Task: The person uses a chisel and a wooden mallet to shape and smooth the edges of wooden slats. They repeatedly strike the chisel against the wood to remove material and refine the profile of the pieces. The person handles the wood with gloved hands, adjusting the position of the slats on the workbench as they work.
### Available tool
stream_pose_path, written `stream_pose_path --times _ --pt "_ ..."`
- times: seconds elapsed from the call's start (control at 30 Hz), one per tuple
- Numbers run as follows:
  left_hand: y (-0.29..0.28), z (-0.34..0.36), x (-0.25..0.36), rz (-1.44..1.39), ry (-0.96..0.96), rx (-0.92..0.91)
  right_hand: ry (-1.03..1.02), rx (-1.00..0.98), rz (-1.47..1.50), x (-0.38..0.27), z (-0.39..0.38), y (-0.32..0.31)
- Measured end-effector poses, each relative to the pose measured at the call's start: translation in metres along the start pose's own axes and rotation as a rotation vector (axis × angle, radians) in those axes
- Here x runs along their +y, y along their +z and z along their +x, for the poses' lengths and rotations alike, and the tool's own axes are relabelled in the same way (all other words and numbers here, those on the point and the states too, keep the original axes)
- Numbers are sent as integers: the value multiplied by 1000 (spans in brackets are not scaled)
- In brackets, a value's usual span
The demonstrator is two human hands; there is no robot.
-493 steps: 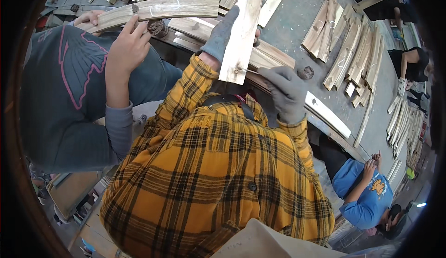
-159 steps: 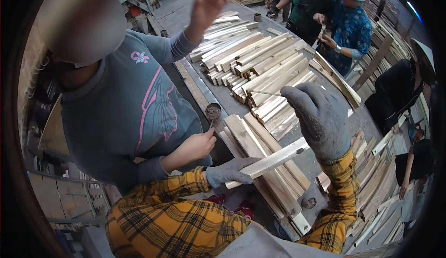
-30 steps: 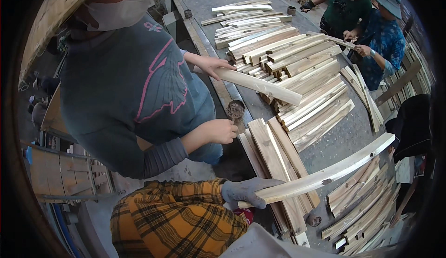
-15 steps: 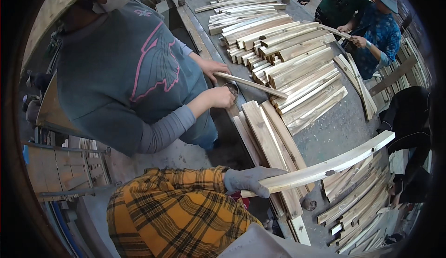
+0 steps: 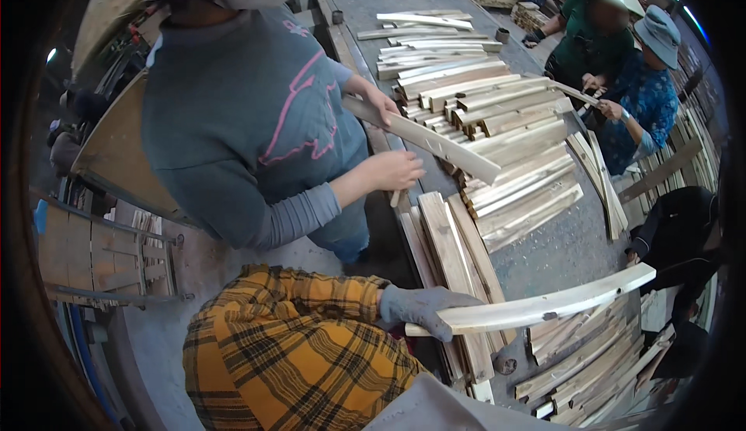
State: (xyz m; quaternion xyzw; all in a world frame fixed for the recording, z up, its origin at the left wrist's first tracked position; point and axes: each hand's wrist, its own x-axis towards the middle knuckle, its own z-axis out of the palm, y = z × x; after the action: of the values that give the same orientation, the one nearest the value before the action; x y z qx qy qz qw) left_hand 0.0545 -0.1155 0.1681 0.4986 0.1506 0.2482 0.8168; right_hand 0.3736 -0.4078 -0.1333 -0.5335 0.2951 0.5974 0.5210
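Observation:
My left hand [image 5: 427,307], in a grey glove below a yellow plaid sleeve, is closed round the near end of a pale, curved wooden slat [image 5: 544,307]. The slat reaches out to the right above the table, its far end free, with a dark knot along its edge. Beneath my left hand and the slat, several longer wooden boards [image 5: 451,252] lie along the table's near edge. My right hand is out of sight.
Left of the table a co-worker [image 5: 256,120] in a dark shirt holds another slat [image 5: 435,144]. Rows of slats [image 5: 505,136] cover the grey table [image 5: 528,256]. More slats [image 5: 583,361] are heaped at the lower right. Two people [image 5: 622,74] at the far right handle a slat.
My view has shifted a little. The curved slat in my left hand has turned slightly. The co-worker's slat has been raised and turned so its broad face shows.

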Motion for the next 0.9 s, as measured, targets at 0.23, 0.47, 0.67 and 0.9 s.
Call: stream_pose_path --times 0.23,0.47,0.67,0.9 --pt "-14 -8 -6 -47 -113 -5 -18 5 -66 5 -11 16" --pt "-16 -5 -19 -55 -92 -35 -24 9 -103 7 -15 23" --pt "-11 -2 -17 -13 -85 -80 -35 2 -112 12 -15 26" --pt "-6 -6 -7 -89 -193 -87 -35 26 -131 17 -20 23"
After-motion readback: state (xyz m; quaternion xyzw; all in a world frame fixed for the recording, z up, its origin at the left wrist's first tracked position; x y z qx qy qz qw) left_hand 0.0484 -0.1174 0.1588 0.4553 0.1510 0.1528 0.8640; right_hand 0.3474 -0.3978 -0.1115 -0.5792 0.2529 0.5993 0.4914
